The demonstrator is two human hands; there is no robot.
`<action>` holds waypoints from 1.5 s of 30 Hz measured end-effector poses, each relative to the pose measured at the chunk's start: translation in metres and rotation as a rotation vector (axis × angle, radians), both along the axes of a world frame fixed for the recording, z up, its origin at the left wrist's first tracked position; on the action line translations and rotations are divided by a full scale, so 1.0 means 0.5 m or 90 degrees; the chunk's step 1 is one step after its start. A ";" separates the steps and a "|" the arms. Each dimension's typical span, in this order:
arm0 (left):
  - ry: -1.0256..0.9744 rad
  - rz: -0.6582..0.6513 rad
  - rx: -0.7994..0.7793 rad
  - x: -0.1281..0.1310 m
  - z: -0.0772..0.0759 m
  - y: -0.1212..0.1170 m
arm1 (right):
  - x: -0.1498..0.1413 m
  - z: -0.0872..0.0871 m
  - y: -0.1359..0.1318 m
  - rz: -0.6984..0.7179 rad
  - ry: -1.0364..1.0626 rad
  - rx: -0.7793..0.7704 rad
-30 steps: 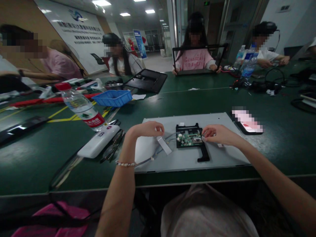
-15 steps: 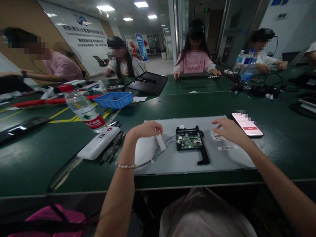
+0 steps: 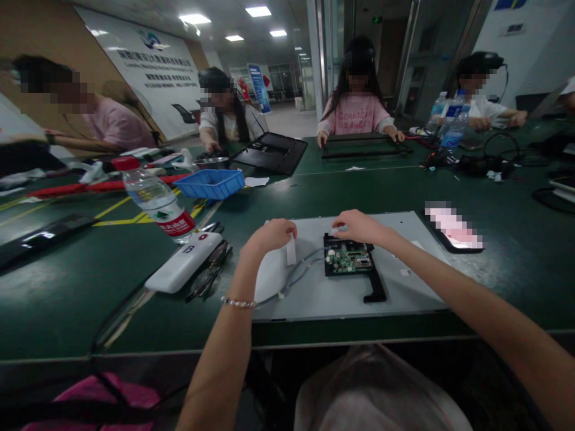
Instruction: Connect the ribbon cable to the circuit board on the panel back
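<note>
A grey metal panel (image 3: 323,293) lies flat on the green table in front of me. On it sits a black plastic bracket holding a small green circuit board (image 3: 349,260). My left hand (image 3: 269,234) is closed, pinching a white flat ribbon cable (image 3: 291,249) that hangs down from its fingers; thin wires (image 3: 300,272) run from there to the board. My right hand (image 3: 359,226) reaches over the bracket's far left corner, fingers curled on a small white tab there.
A phone (image 3: 453,230) lies right of the panel. To the left are a white power bank (image 3: 184,262), glasses (image 3: 209,274), a water bottle (image 3: 155,200) and a blue tray (image 3: 211,182). Several other people work at the far side with black frames (image 3: 363,146).
My right hand moved from the board's right side out toward the phone, then back left to the bracket's far corner. My left hand kept hold of the ribbon cable and raised it upright.
</note>
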State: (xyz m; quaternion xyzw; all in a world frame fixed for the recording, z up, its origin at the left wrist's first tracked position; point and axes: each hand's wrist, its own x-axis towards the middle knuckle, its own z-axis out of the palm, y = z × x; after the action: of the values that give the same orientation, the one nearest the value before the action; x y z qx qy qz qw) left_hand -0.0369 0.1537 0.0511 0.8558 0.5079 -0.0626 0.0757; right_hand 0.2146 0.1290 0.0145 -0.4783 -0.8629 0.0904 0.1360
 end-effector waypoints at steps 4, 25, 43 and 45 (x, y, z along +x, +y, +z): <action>0.003 0.018 0.023 0.002 -0.010 0.004 | -0.009 -0.007 -0.002 0.002 -0.011 0.009; -0.119 -0.139 0.219 0.069 -0.023 -0.030 | 0.129 0.017 -0.051 -0.102 -0.134 0.139; -0.177 -0.311 -0.031 0.110 -0.032 -0.072 | 0.194 -0.053 -0.049 -0.045 -0.046 0.041; -0.180 -0.315 -0.048 0.113 -0.034 -0.075 | 0.188 -0.057 -0.048 -0.048 -0.068 0.060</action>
State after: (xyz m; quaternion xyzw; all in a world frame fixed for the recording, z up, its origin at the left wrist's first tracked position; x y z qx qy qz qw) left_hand 0.0198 0.1164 0.0340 0.9505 0.2656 0.0223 0.1599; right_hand 0.3087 0.1052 -0.0140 -0.5076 -0.8537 0.0189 0.1150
